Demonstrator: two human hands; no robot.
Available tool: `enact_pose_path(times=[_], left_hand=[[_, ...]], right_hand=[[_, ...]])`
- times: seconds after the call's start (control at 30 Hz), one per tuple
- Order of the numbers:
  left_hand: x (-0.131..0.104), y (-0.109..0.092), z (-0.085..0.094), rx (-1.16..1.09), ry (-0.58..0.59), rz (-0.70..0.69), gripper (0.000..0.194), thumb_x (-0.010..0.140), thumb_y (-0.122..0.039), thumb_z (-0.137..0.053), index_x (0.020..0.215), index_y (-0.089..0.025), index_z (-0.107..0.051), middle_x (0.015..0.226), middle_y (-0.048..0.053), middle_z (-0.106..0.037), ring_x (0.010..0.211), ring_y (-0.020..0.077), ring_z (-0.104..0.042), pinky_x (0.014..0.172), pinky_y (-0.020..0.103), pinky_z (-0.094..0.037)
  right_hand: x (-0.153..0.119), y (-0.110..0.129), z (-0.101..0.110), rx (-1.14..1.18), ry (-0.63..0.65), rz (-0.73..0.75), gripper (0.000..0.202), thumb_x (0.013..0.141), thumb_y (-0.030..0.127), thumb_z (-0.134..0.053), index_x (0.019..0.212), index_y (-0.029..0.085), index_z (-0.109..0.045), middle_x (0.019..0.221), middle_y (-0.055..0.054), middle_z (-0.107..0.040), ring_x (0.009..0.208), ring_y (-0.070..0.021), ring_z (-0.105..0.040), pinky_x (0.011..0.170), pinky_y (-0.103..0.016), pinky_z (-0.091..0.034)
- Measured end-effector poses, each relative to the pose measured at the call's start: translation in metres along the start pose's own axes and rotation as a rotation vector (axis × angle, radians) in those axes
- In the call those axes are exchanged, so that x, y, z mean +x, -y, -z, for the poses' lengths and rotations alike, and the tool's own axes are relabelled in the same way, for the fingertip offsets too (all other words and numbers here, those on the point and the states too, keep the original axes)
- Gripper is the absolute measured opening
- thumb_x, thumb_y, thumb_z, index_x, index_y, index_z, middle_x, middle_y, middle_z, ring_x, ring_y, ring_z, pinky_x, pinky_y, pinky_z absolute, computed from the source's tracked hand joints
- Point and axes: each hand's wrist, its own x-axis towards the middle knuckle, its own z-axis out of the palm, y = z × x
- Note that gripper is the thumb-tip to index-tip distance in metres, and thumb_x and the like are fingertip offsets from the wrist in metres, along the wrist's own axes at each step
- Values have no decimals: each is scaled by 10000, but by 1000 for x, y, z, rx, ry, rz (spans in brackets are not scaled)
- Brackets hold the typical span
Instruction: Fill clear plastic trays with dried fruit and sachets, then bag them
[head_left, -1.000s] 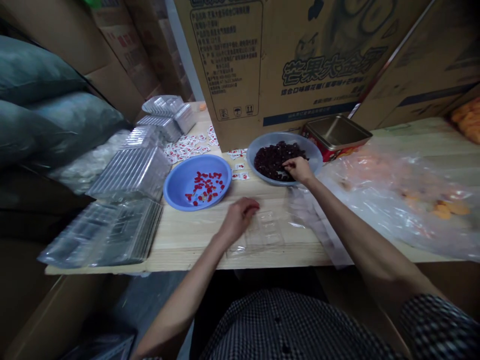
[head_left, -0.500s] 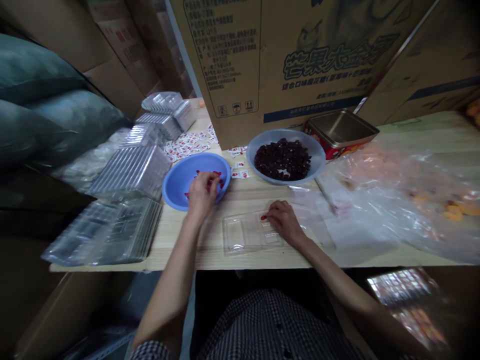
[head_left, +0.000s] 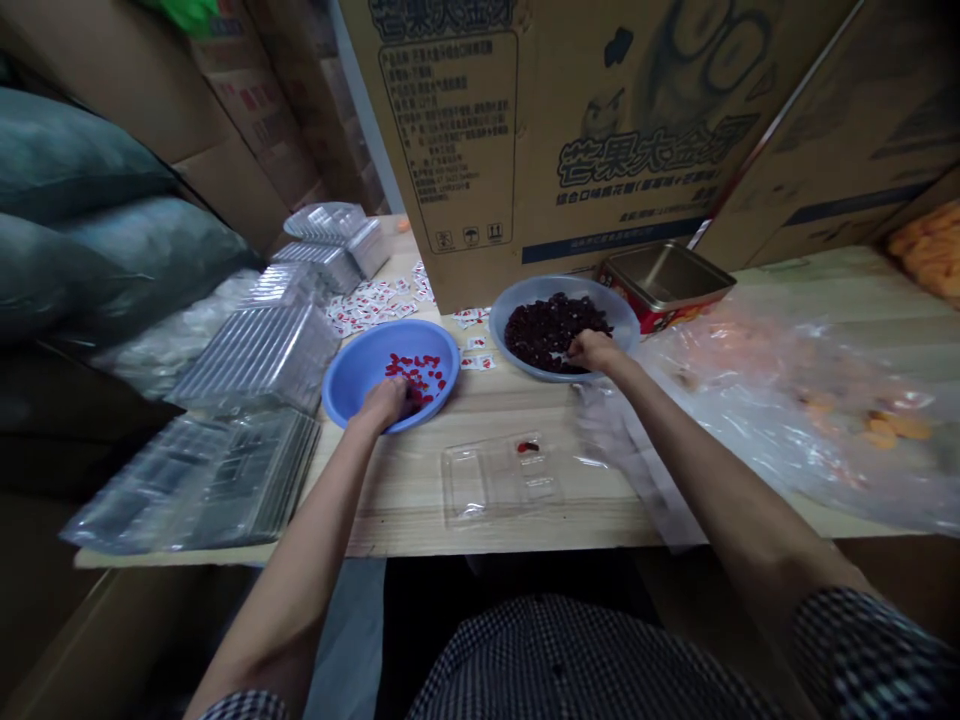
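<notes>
My left hand (head_left: 386, 402) reaches into the blue bowl (head_left: 343, 370), its fingertips down among small red pieces (head_left: 424, 372); what they pinch, if anything, is hidden. Over the pale bowl (head_left: 517, 289) of dark red pieces (head_left: 551, 325), my right hand (head_left: 594, 350) has its fingers closed at the near right side of the heap, and their tips are hard to make out. Between the bowls and the table's front edge lies a clear plastic tray (head_left: 466, 482) with compartments. A red and dark piece (head_left: 528, 447) rests in its upper right part.
Stacked clear trays (head_left: 255, 350) stand at left. Small printed packets (head_left: 367, 307) lie behind the blue bowl. A large carton (head_left: 480, 150) rises at the back, with an open tin (head_left: 667, 280) before it. Plastic bags (head_left: 750, 400) cover the right side.
My right hand has moved from the tray up to the pale bowl, leaving a piece in the tray. My left hand has shifted toward the near side of the blue bowl.
</notes>
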Motion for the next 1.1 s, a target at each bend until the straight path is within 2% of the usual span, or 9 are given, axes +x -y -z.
enact_pose_path(times=[0.2,0.33,0.4,0.53,0.73,0.87,0.97,1.03,1.1], left_hand=[[-8,7,10,-9,-196,-35,70,840,-192,-597,896,-170,-633,862,40,-676,800,168,-591,776,277,-446],[-32,-23,4,-321,-446,-142,122,869,-205,-559,976,-162,-599,857,20,-669,760,137,-605,747,249,-469],[-52,-53,-10,-527,-450,-294,137,891,-253,-570,994,-171,-607,873,19,-676,765,138,-617,723,244,-484],[-92,-113,-64,-521,-119,-589,152,943,-284,-551,946,-191,-671,898,42,-694,821,162,-630,734,270,-499],[-108,-137,-121,-287,-187,-749,142,924,-279,-613,904,-208,-735,976,76,-682,977,220,-587,882,373,-487],[-102,-117,-84,-301,-322,-686,219,971,-330,-532,1000,-223,-721,1000,77,-680,993,212,-594,900,372,-487],[-77,-79,-31,-261,-513,-385,261,1007,-328,-442,1073,-189,-653,1096,91,-663,1055,191,-590,971,350,-465],[-51,-47,-2,-72,-465,-114,304,1011,-340,-428,1219,-173,-573,1220,107,-622,1099,181,-572,1007,339,-440],[-24,-20,12,-4,-324,-34,298,920,-322,-603,1158,-142,-605,1132,122,-659,998,204,-609,923,337,-477]], right_hand=[[27,7,-19,-34,76,-3,203,806,143,-647,984,168,-741,1049,-113,-733,1013,-211,-684,847,-243,-498],[26,-4,-21,-41,100,23,213,826,204,-657,1025,188,-729,1076,-92,-726,1031,-201,-675,842,-227,-496],[26,-4,-22,-49,127,38,224,781,202,-707,1003,202,-733,1082,-84,-724,1026,-206,-675,837,-232,-500],[26,3,-23,-60,144,42,222,762,139,-677,972,176,-739,1090,-124,-716,1004,-239,-685,834,-277,-509],[22,4,-22,24,104,76,141,705,70,-660,793,160,-725,865,-88,-730,829,-217,-696,735,-253,-502],[12,-5,-9,122,-63,82,125,786,112,-622,874,162,-694,910,-62,-720,852,-178,-672,742,-232,-484],[-26,-7,-5,372,-297,213,122,871,228,-597,960,162,-650,907,-44,-698,794,-150,-640,712,-234,-481],[-68,-2,-15,610,-376,433,110,866,281,-633,910,181,-640,833,-22,-681,743,-155,-618,676,-253,-473],[-112,8,-35,665,-231,595,72,873,266,-632,846,203,-656,818,-14,-686,763,-164,-618,698,-275,-466]])
